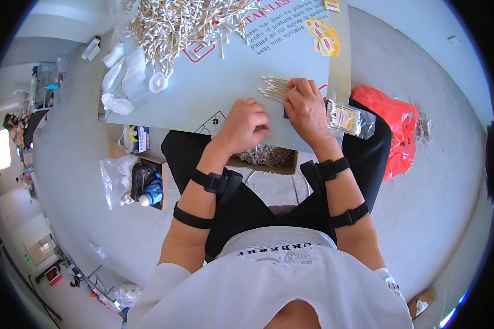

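My right hand (307, 107) is closed around a bundle of cotton swabs (274, 88) over the table, their white tips pointing left. Beside it, my left hand (246, 125) hovers at the table's near edge with its fingers curled in; whatever they may hold is hidden. A clear plastic bag packed with cotton swabs and a yellow card (346, 119) lies just right of my right hand. A dark flat piece (286, 113) shows partly under that hand. At the far left of the table spreads a large heap of loose cotton swabs (175, 27).
Yellow printed cards (324, 37) lie at the table's far right. White plastic packs (132, 77) and a small round white cup (158, 83) are at its left. Below the edge sits a box of swabs (266, 156). A red bag (392, 126) stands on the right.
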Demonstrator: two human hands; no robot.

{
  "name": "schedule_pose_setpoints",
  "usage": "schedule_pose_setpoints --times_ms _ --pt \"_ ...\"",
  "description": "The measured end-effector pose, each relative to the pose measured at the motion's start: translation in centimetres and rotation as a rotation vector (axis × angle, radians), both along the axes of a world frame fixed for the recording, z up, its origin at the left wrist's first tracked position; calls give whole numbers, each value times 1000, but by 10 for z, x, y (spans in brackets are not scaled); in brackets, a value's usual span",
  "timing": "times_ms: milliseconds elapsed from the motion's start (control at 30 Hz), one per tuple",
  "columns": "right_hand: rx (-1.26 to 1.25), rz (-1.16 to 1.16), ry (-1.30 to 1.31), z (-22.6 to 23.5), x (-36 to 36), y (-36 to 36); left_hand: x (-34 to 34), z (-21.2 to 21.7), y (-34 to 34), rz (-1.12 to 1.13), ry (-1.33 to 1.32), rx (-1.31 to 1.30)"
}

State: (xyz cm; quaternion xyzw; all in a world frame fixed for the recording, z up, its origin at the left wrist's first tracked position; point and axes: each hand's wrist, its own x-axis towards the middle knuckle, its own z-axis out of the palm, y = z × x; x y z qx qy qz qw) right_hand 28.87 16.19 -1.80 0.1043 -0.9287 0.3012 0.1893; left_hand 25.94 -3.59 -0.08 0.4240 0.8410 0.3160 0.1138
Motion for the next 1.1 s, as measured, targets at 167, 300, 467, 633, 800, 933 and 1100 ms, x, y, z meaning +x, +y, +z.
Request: schedule_pose_setpoints --times_ms 167,300,467,633,800,933,1100 --pt "-181 -28 -38 -5 6 3 -64 -9 -8 848 124 243" --pt "-209 -19 -48 -4 5 -1 -102 -22 -8 975 446 -107" --pt "-224 -34 -78 -6 7 4 -96 -3 7 1048 64 -429" --pt "-227 -26 -73 -4 7 3 -72 18 1 1025 -61 -581" --pt "-246 -15 -65 -4 7 2 -67 4 0 851 -31 -532" --pt "-259 -23 -80 -6 7 3 -71 -10 22 828 215 -148" --pt "-256 -18 -77 -6 7 4 -87 -22 36 874 247 -147"
